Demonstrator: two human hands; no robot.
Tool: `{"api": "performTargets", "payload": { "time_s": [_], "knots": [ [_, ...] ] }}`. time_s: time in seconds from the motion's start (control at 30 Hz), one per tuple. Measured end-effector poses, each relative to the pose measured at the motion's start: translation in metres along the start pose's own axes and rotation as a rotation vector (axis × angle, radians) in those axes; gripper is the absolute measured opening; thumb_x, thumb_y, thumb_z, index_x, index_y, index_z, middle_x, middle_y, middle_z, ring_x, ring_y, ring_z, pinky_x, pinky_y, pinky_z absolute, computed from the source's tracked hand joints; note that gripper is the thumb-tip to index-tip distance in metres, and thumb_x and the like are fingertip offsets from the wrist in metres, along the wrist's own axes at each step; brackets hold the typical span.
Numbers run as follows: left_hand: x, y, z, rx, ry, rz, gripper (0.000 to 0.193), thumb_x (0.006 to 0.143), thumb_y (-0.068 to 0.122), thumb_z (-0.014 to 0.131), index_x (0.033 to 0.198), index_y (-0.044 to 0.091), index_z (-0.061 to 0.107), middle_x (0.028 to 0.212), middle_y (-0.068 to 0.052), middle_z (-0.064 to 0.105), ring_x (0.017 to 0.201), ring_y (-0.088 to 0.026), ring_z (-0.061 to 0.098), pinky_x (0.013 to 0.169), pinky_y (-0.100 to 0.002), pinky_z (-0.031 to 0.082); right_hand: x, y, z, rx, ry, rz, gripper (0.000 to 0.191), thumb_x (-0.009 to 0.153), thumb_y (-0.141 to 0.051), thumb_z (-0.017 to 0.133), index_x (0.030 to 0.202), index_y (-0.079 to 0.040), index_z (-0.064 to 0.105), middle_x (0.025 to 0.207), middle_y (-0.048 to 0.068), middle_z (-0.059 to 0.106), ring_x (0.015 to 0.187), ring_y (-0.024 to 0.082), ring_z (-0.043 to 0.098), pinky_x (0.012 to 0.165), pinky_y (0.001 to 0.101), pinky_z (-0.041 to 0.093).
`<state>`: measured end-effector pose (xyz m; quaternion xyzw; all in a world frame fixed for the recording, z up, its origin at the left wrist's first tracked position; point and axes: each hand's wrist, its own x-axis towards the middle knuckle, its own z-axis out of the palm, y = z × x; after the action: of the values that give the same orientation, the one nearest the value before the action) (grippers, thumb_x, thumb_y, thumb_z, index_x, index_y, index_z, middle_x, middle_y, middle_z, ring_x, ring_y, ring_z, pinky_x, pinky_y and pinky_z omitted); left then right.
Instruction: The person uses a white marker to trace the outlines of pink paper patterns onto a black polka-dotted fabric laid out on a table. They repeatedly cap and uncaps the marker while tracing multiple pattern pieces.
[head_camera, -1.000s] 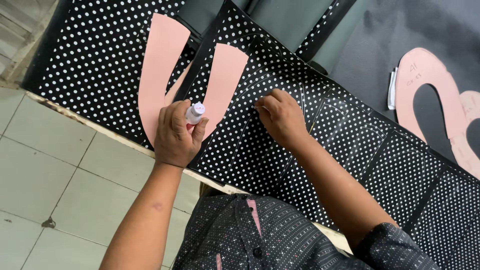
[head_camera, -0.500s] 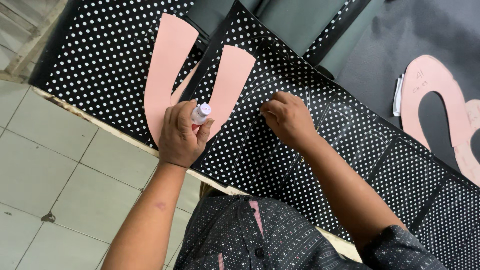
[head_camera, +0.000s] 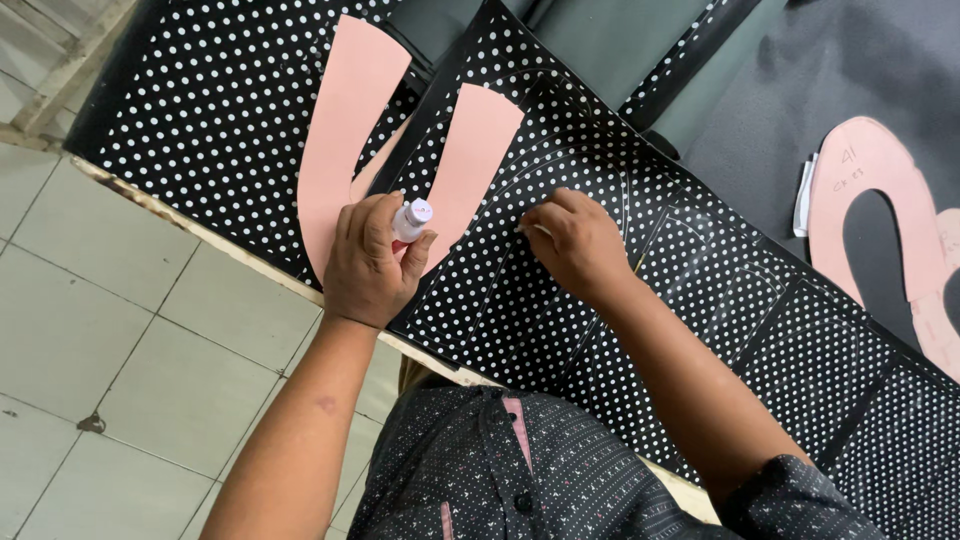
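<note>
My left hand is closed around a small white marking pen and rests on a U-shaped pink paper pattern. The pattern lies on black fabric with white polka dots spread over the table. My right hand presses its fingertips down on the dotted fabric just right of the pattern's right arm, where thin curved outlines are drawn. It holds nothing that I can see.
A second pink paper pattern lies on plain dark material at the far right, with a small white object beside it. The table's wooden edge runs diagonally above a pale tiled floor. My dotted dark shirt fills the bottom.
Both hands have stayed on the pattern and fabric with only slight shifts; the view has drifted a little. The pen remains in my left hand.
</note>
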<state>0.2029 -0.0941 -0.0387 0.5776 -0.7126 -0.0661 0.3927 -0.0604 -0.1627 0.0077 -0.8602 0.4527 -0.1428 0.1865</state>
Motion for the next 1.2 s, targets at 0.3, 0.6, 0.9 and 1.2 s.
{"api": "performTargets", "payload": {
  "time_s": [0.3, 0.6, 0.9, 1.2],
  "knots": [
    [0.001, 0.000, -0.001, -0.008, 0.007, -0.005, 0.054, 0.104, 0.034, 0.071, 0.140, 0.008, 0.039, 0.122, -0.014, 0.060, 0.103, -0.033, 0.060, 0.088, -0.042, 0.054, 0.000, 0.000, 0.002, -0.032, 0.015, -0.078, 0.006, 0.085, -0.010, 0.075, 0.091, -0.010, 0.075, 0.090, 0.005, 0.065, 0.088, 0.026, 0.065, 0.079, 0.0400, 0.053],
    [0.000, -0.001, 0.000, 0.017, -0.015, -0.009, 0.054, 0.105, 0.036, 0.069, 0.141, 0.009, 0.038, 0.122, -0.012, 0.059, 0.103, -0.031, 0.060, 0.087, -0.040, 0.055, -0.001, 0.002, -0.010, 0.114, -0.068, 0.028, 0.009, 0.090, -0.010, 0.073, 0.098, -0.010, 0.077, 0.099, 0.006, 0.068, 0.090, 0.025, 0.067, 0.076, 0.0371, 0.056],
    [0.001, 0.000, -0.001, 0.011, -0.007, -0.013, 0.054, 0.104, 0.035, 0.069, 0.141, 0.009, 0.038, 0.123, -0.013, 0.060, 0.104, -0.031, 0.061, 0.087, -0.042, 0.055, 0.002, -0.003, 0.003, -0.113, -0.102, -0.109, 0.011, 0.086, -0.011, 0.071, 0.096, -0.013, 0.077, 0.095, 0.004, 0.065, 0.093, 0.024, 0.062, 0.084, 0.0377, 0.050],
    [0.002, 0.001, -0.002, 0.004, 0.011, -0.004, 0.054, 0.105, 0.034, 0.070, 0.141, 0.008, 0.039, 0.124, -0.013, 0.059, 0.104, -0.032, 0.061, 0.088, -0.042, 0.055, 0.004, -0.010, -0.002, -0.147, -0.154, -0.153, 0.014, 0.088, -0.011, 0.068, 0.099, -0.013, 0.076, 0.098, 0.002, 0.065, 0.094, 0.022, 0.061, 0.082, 0.0379, 0.045]
  ]
}}
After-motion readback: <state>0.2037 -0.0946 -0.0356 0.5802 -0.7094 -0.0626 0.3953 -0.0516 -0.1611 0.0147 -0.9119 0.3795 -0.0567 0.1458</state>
